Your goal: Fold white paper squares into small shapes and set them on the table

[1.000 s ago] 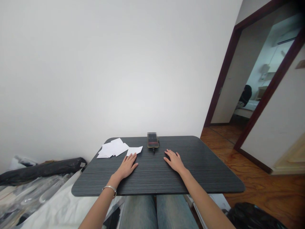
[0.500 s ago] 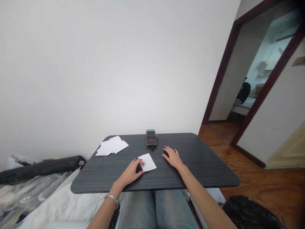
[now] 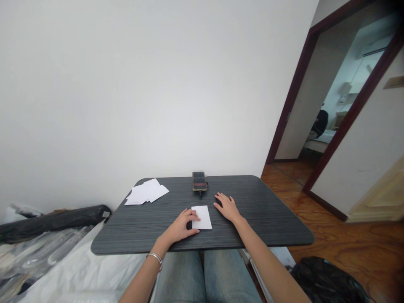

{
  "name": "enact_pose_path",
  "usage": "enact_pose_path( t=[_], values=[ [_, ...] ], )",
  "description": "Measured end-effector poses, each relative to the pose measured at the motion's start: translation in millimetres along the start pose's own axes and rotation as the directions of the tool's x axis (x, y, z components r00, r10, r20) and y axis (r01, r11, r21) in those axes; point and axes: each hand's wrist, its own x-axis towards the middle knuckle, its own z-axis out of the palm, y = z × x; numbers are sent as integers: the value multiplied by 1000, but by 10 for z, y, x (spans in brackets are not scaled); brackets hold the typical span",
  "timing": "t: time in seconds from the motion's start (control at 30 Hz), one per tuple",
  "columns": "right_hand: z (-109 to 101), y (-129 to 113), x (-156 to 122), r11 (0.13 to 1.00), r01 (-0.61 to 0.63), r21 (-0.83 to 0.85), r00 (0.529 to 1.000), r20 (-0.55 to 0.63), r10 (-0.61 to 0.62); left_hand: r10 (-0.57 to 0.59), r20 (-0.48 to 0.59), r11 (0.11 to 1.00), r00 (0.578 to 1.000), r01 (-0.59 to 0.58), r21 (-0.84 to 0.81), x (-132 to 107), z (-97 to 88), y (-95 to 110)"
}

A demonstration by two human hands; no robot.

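On the dark wood-grain table (image 3: 252, 193) a small square of white paper (image 3: 203, 218) lies near the front edge, in front of me. My left hand (image 3: 183, 225) is at its left side, fingertips over the paper and thumb by the lower left corner, gripping that edge. A bracelet circles my left wrist. To the right of the paper, apart from it, my right hand (image 3: 227, 207) rests palm down on the table with its fingers spread, holding nothing. Overlapping white paper sheets (image 3: 147, 191) lie at the back left of the table.
A phone (image 3: 199, 181) with a cable leans upright at the table's back, by the white wall (image 3: 189, 84). Plastic-wrapped items and a long black roll (image 3: 57, 222) lie left. A black bag (image 3: 325, 280) sits right, near a doorway.
My left hand has moved a little to the right. The square paper has turned and shifted right and slightly nearer, and my left fingers now lie over it. My right hand stays put.
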Motion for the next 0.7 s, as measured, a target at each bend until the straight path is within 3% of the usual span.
enact_pose_path(
  t=[0.2,0.4,0.7],
  values=[
    [25,22,4,1000,22,-1,999,-24,-22,22,12,999,1000,-23,33,-11,-10,2],
    [1,0,0,1000,6,-6,1000,-7,-6,-84,-118,983,989,101,152,13,38,-105],
    [-41,-16,-10,1000,4,6,1000,10,-4,-139,-41,947,989,145,286,41,113,-161]
  ],
)
